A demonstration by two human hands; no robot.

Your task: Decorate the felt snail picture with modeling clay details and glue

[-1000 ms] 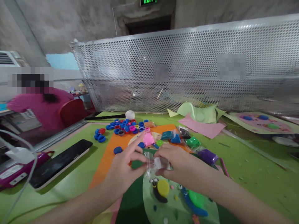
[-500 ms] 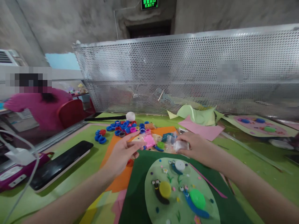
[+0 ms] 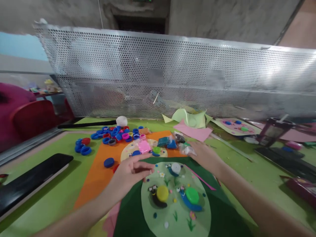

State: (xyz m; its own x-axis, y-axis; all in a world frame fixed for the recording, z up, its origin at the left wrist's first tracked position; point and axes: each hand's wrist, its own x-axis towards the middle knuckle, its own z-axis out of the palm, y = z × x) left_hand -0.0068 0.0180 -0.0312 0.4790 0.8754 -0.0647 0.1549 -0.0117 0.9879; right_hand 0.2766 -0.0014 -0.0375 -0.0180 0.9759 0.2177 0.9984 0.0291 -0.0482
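My left hand [image 3: 132,169] hovers at the left edge of the oval light-green picture [image 3: 170,207], fingers apart and slightly curled, nothing clearly held. The picture lies on a dark-green sheet [image 3: 222,210] and bears snail figures: a brown one with a yellow cap [image 3: 162,193], a blue one with a green cap [image 3: 192,196], and a smaller one with a white cap [image 3: 175,168]. My right hand [image 3: 203,154] is beyond the picture, against a clear packet of white material [image 3: 189,150]; its fingertips are partly hidden. A pink packet [image 3: 143,146] lies on another oval picture.
Several bottle caps [image 3: 116,133] are heaped at the back left. A black phone-like slab [image 3: 32,181] lies left. Pink paper [image 3: 192,131] and a perforated metal screen [image 3: 172,75] stand behind. A dark cup [image 3: 274,131] is at right, a person's pink sleeve [image 3: 12,102] far left.
The view has swung right, bringing the dark cup into sight. My left hand has drawn back from the pink packet toward the picture. The white packet, gripped by my right hand before, now sits lower beside it.
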